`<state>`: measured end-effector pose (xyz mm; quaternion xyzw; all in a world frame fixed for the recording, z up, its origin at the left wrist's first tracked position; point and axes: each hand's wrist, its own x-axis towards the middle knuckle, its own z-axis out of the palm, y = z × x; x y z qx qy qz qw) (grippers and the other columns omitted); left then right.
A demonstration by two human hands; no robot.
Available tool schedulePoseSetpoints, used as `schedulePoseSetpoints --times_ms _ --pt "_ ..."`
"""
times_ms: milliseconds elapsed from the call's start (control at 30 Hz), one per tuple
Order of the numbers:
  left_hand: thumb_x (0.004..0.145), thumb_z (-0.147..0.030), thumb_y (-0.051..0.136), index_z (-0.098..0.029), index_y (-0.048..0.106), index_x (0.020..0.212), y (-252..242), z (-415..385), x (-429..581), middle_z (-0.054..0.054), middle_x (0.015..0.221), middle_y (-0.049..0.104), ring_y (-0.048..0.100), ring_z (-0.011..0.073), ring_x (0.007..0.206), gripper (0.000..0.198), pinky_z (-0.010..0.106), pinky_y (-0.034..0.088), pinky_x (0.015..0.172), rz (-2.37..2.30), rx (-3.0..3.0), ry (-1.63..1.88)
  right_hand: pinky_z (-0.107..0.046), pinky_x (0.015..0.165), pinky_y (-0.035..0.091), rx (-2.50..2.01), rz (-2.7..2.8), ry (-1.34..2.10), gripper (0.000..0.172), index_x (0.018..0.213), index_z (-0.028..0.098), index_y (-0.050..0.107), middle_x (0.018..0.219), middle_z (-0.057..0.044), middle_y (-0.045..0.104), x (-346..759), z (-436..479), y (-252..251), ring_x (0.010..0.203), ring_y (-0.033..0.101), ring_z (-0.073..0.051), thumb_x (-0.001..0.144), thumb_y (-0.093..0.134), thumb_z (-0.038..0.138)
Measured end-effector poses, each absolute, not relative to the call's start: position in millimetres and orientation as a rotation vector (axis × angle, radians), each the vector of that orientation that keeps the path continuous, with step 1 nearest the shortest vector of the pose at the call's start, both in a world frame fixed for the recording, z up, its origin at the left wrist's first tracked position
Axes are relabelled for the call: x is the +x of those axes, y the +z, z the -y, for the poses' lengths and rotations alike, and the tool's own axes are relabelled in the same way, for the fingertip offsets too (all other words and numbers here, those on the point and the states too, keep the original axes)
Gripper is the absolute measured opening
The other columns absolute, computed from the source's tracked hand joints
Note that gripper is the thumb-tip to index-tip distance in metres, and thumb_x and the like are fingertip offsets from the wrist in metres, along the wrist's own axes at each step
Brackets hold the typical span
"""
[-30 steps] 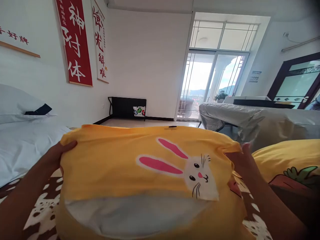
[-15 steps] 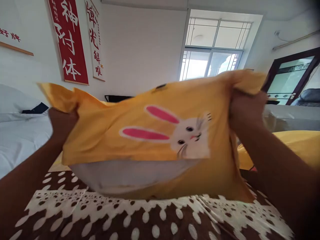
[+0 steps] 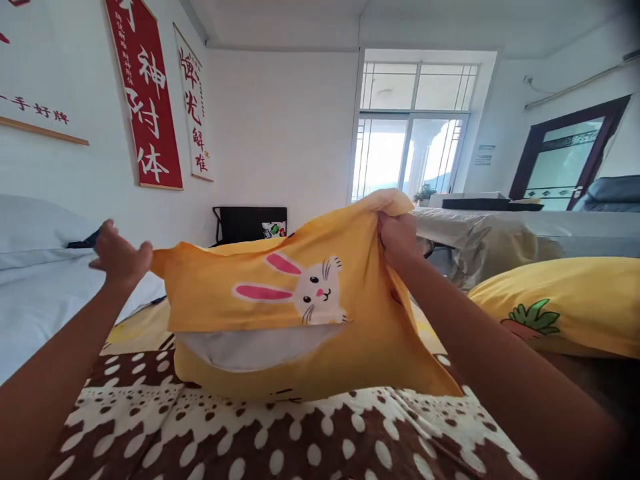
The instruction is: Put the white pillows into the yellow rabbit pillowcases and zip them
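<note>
A yellow pillowcase (image 3: 270, 287) with a printed white rabbit with pink ears stands on its long edge in the middle. Through a gap below the rabbit flap shows the white pillow (image 3: 260, 350) inside. At the case's upper left corner, my left hand (image 3: 120, 257) has its fingers spread, its thumb beside the corner cloth. My right hand (image 3: 397, 237) is closed around the bunched upper right corner and holds it up. The lower edge of the case rests on the brown and white dotted bedspread (image 3: 300, 447).
On the right lies another yellow pillow (image 3: 575, 300) with a carrot print. White bedding (image 3: 40, 280) is at the left. Behind are a black chair (image 3: 245, 223) and a covered table (image 3: 480, 227). Red and white scrolls hang on the left wall.
My left hand has opened from its grip on the left corner. My right hand and the pillowcase's right corner have moved left and lower in view. The camera's view has shifted.
</note>
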<state>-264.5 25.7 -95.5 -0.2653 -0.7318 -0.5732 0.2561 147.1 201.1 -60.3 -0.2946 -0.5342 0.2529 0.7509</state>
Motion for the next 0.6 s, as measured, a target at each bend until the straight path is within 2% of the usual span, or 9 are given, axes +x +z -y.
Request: schedulePoseSetpoints --times_ms 100,167,200,267,333,400,467,533,600 --pt "0.073 -0.030 0.069 -0.016 0.028 0.139 -49 -31 -187 0.016 0.141 0.044 0.039 0.0268 0.132 0.079 0.050 0.032 0.106 1.587 -1.519 -1.505 -0.024 0.054 0.039 -0.612 1.211 0.450 0.027 0.055 0.021 0.039 0.056 0.004 0.037 116 -173 -36 0.060 0.043 -0.011 0.075 0.056 0.025" --pt "0.072 -0.037 0.068 -0.022 0.022 0.143 -16 -35 -131 0.010 0.147 0.037 0.031 0.0256 0.137 0.086 0.046 0.035 0.105 1.414 -1.930 -1.294 -0.024 0.058 0.043 -0.541 1.278 0.437 0.030 0.056 0.021 0.036 0.056 0.004 0.036 96 -145 -16 0.062 0.047 -0.011 0.080 0.054 0.023" --pt "0.071 -0.040 0.065 -0.021 0.032 0.138 -2 -37 -107 0.007 0.145 0.040 0.034 0.0269 0.135 0.078 0.043 0.040 0.100 1.392 -2.021 -1.225 -0.024 0.061 0.045 -0.503 1.316 0.460 0.030 0.058 0.021 0.037 0.057 0.005 0.038 88 -131 -6 0.063 0.049 -0.010 0.082 0.054 0.024" --pt "0.077 -0.045 0.044 -0.015 0.056 0.113 19 -38 -69 0.000 0.134 0.051 0.047 0.0285 0.124 0.048 0.037 0.050 0.082 1.482 -2.091 -1.132 -0.024 0.066 0.048 -0.415 1.368 0.527 0.026 0.064 0.020 0.040 0.059 0.006 0.041 76 -105 12 0.065 0.052 -0.009 0.084 0.056 0.025" --pt "0.077 -0.047 0.026 -0.011 0.061 0.089 31 -37 -49 -0.008 0.119 0.060 0.057 0.0249 0.111 0.051 0.028 0.050 0.067 1.510 -2.105 -1.150 -0.025 0.072 0.050 -0.333 1.437 0.607 0.017 0.072 0.019 0.045 0.063 0.006 0.046 76 -89 20 0.069 0.057 -0.008 0.086 0.055 0.023" --pt "0.076 -0.047 0.020 -0.011 0.060 0.082 36 -35 -45 -0.013 0.106 0.063 0.059 0.0210 0.105 0.054 0.021 0.045 0.060 1.481 -2.068 -1.261 -0.030 0.079 0.051 -0.264 1.573 0.659 0.008 0.088 0.018 0.050 0.072 0.006 0.054 91 -84 14 0.079 0.062 -0.011 0.086 0.055 0.025" --pt "0.076 -0.046 0.024 -0.012 0.061 0.086 39 -32 -53 -0.015 0.095 0.065 0.060 0.0194 0.104 0.052 0.020 0.044 0.060 1.432 -2.007 -1.412 -0.035 0.084 0.051 -0.252 1.801 0.654 0.035 0.110 0.022 0.050 0.090 0.004 0.061 119 -86 -6 0.092 0.063 -0.016 0.079 0.063 0.032" --pt "0.076 -0.044 0.034 -0.012 0.062 0.091 43 -29 -66 -0.013 0.089 0.065 0.061 0.0193 0.103 0.045 0.023 0.046 0.063 1.377 -1.985 -1.552 -0.038 0.086 0.051 -0.360 2.067 0.621 0.070 0.125 0.027 0.047 0.105 0.001 0.064 155 -91 -33 0.100 0.062 -0.022 0.063 0.077 0.034" --pt "0.076 -0.041 0.047 -0.012 0.062 0.090 49 -29 -79 -0.010 0.084 0.064 0.064 0.0197 0.099 0.035 0.028 0.049 0.067 1.324 -1.950 -1.672 -0.039 0.084 0.053 -0.526 2.273 0.679 0.076 0.128 0.027 0.049 0.108 -0.003 0.066 185 -97 -58 0.099 0.062 -0.025 0.059 0.079 0.038"
